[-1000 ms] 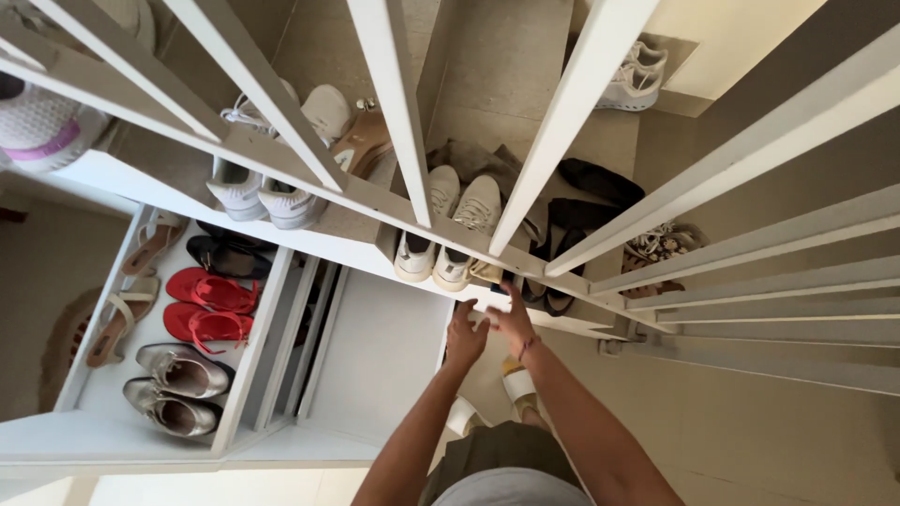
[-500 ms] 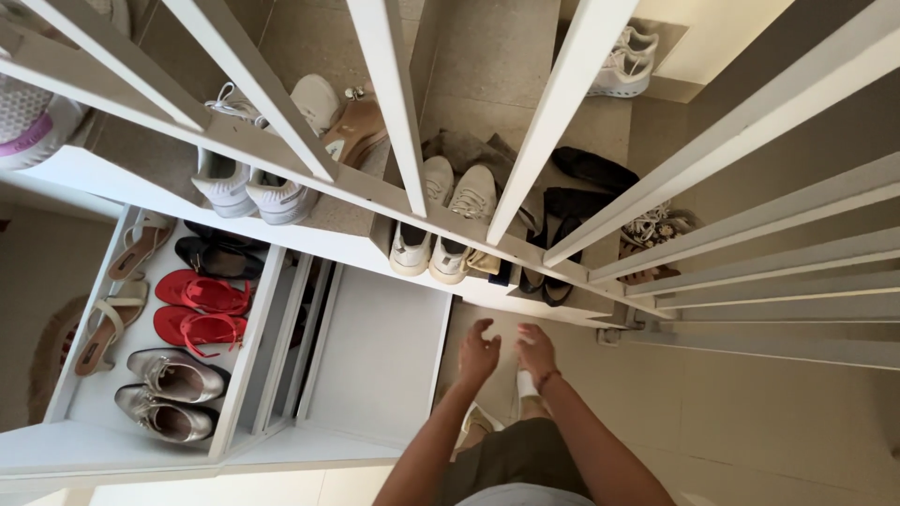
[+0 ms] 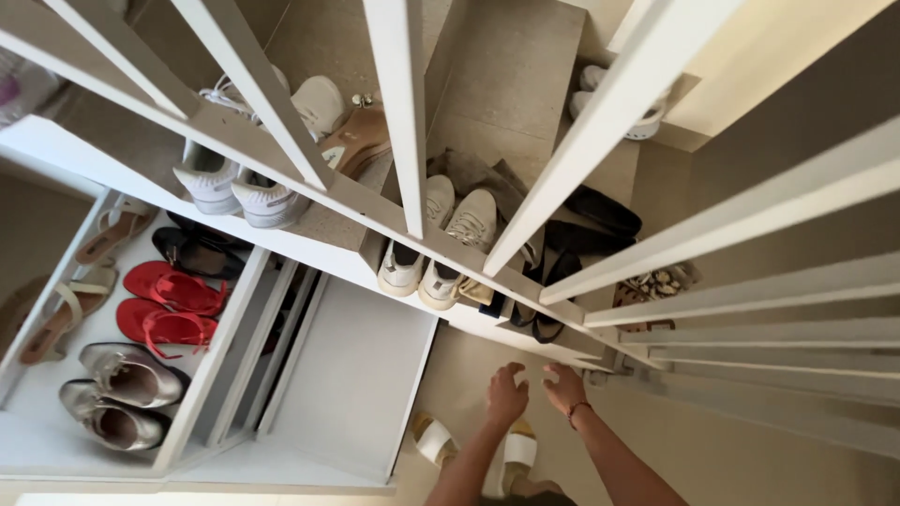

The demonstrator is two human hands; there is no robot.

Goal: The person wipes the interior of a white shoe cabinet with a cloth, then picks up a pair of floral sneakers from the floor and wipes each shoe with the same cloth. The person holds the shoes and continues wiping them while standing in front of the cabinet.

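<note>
L hand point(image 3: 506, 395): raised, fingers loosely curled, holding nothing. R hand point(image 3: 565, 386): beside it, fingers spread, empty; red wrist band. Both just below front edge of white slatted shoe shelf point(image 3: 309, 248); cream lace-up sneakers point(image 3: 436, 245) nearest, at that edge.

Both bare hands raised side by side, empty, fingers loosely curled.

The left hand point(image 3: 506, 394) sits near 6 o'clock in the head view, its forearm running down toward 6 o'clock, fingers bent inward and pointing toward 12 o'clock. The right hand point(image 3: 565, 386) is just beside it at its 3 o'clock side, not touching, palm down and fingers spread slightly; a thin red wristband point(image 3: 578, 409) circles its wrist, and its forearm slants off toward 5 o'clock.
</note>
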